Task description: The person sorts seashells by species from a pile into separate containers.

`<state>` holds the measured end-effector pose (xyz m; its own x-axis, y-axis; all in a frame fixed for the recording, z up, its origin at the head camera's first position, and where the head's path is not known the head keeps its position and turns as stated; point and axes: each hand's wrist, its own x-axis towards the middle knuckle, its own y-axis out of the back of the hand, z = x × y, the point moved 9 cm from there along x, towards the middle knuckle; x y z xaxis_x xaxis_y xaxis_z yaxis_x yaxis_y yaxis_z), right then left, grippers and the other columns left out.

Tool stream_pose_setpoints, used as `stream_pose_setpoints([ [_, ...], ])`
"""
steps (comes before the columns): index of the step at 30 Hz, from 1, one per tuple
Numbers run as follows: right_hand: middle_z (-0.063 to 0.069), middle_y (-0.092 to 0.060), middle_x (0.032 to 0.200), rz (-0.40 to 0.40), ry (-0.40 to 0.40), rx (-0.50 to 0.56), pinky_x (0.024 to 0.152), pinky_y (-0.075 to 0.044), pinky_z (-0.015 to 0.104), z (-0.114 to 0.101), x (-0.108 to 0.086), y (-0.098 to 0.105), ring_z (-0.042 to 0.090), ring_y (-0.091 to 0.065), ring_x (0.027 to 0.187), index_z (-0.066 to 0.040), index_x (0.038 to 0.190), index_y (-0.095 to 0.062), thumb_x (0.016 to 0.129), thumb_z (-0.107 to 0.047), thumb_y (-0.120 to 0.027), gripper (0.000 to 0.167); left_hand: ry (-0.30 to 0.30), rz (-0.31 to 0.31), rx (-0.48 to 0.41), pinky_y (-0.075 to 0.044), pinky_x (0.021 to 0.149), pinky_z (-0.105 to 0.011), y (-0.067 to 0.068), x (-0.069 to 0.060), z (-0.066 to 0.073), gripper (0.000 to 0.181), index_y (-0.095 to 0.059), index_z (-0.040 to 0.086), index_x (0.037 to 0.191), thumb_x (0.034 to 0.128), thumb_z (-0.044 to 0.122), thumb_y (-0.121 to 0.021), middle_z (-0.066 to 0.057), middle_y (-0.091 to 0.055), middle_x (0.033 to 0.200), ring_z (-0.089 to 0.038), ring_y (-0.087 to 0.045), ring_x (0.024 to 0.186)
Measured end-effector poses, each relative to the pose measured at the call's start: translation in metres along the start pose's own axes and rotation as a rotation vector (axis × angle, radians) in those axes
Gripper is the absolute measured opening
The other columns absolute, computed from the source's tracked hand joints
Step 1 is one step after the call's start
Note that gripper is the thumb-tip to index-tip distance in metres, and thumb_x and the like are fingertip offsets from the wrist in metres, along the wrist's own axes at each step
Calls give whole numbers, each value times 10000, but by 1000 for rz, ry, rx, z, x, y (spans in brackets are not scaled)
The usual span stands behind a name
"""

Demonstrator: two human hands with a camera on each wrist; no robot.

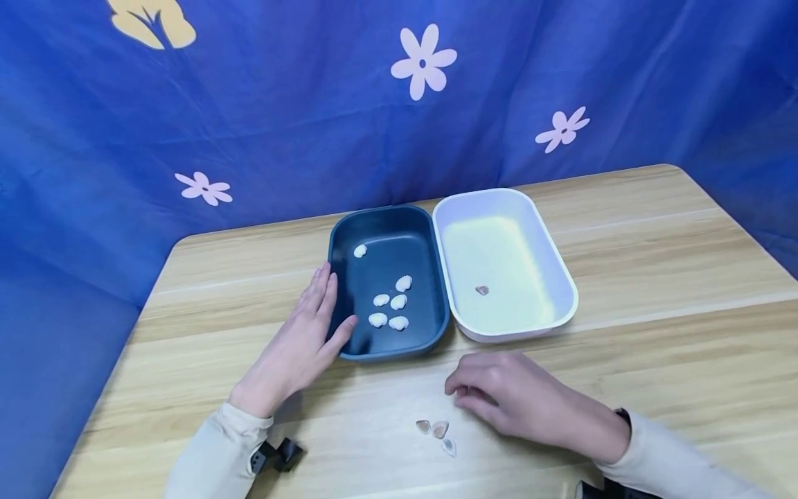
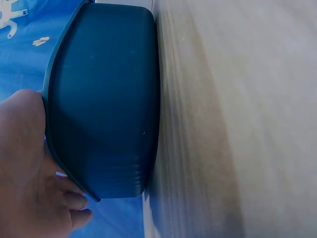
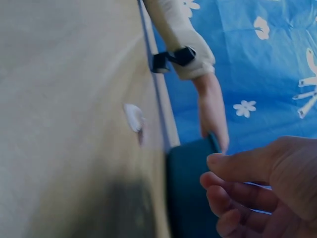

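Note:
My left hand (image 1: 299,339) rests on the rim of a dark teal tray (image 1: 386,353), its fingers extended along the left side and the thumb over the near edge. Several white shells (image 1: 399,323) lie inside that tray. Just in front of a white tray (image 1: 564,315) my right hand (image 1: 511,395) hovers above the table, fingers loosely bent. Nothing shows between its thumb and fingertips (image 3: 218,159) in the right wrist view. One small brownish shell (image 1: 482,290) lies in the white tray. Three small flat shells (image 1: 439,430) sit on the table left of my right hand.
Both trays stand side by side, touching, on a wood-grain table (image 1: 654,277). A blue curtain (image 1: 299,104) with pale flowers hangs behind the table. Black wrist cameras (image 1: 280,455) sit at both sleeves.

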<state>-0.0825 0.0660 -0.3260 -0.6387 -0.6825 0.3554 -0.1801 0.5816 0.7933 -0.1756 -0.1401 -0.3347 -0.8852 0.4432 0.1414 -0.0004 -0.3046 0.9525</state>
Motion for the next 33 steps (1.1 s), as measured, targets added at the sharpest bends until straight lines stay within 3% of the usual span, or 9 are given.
stream_pose_setpoints([
  [6,-105,-623,901,-105,28,-38,715,-476,138,-3,-2,-25,-25,-557,797,-145,961,-714,849,-111,-712,117,15,-5,-3,-174,1156,-527,0,-2,-1,757,-153,-89,1498,1020,451,-387,-190,-28,1602,-340,-63,1468],
  [16,-109,-560,977,-179,53,-42,702,-439,119,-4,-5,-44,-18,-528,823,-167,1000,-720,825,-138,-749,179,15,1,1,-182,1153,-531,2,-3,-1,755,-158,-81,1501,1019,453,-387,-174,-29,1606,-331,-72,1469],
  [33,-106,-532,929,-116,82,-42,698,-400,74,-9,-7,-54,-43,-478,762,-172,901,-705,821,-232,-755,112,16,2,-11,-182,1153,-530,-2,-2,-1,756,-165,-88,1498,1019,451,-390,-180,-36,1604,-339,-82,1467],
])
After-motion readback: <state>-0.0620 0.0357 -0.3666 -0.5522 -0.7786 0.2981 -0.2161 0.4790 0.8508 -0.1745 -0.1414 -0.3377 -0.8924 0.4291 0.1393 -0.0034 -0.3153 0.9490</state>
